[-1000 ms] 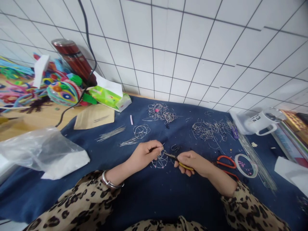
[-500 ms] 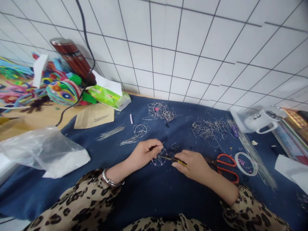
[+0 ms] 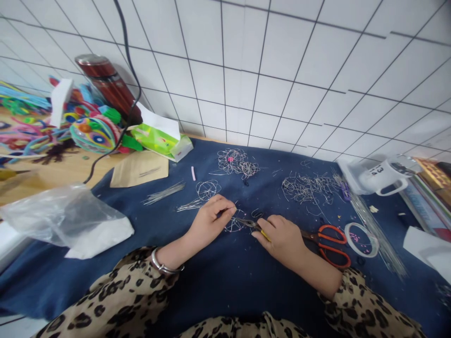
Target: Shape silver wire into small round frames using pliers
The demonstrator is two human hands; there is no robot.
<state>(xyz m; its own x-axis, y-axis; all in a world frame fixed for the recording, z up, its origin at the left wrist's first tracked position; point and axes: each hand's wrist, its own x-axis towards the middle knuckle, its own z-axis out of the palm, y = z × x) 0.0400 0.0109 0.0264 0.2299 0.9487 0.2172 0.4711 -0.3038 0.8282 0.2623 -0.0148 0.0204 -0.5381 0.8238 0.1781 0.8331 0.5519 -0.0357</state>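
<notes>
My left hand (image 3: 213, 219) pinches a thin wire at the upper left of a round wire piece (image 3: 235, 224) dotted with small pink beads. My right hand (image 3: 283, 236) is wrapped round pliers (image 3: 251, 223) with yellow on the handles. Their dark jaws point left and reach the rim of the wire piece; exactly what the tips grip is too small to tell. A small bent wire (image 3: 257, 213) lies on the cloth just above the pliers. Up and left of my left hand sit a wire ring (image 3: 207, 190) and a bundle of short wires (image 3: 189, 205).
Red-handled scissors (image 3: 333, 245) and a white ring-shaped dish (image 3: 361, 240) with pink beads lie right of my right forearm. Tangled wire (image 3: 308, 187) and long straight wires (image 3: 382, 239) are beyond. A mug (image 3: 384, 177) stands far right; a plastic bag (image 3: 66, 216) lies left.
Both hands have shifted slightly up and away from me, along with the beaded wire piece. The pliers' jaws have turned and now show more of their width.
</notes>
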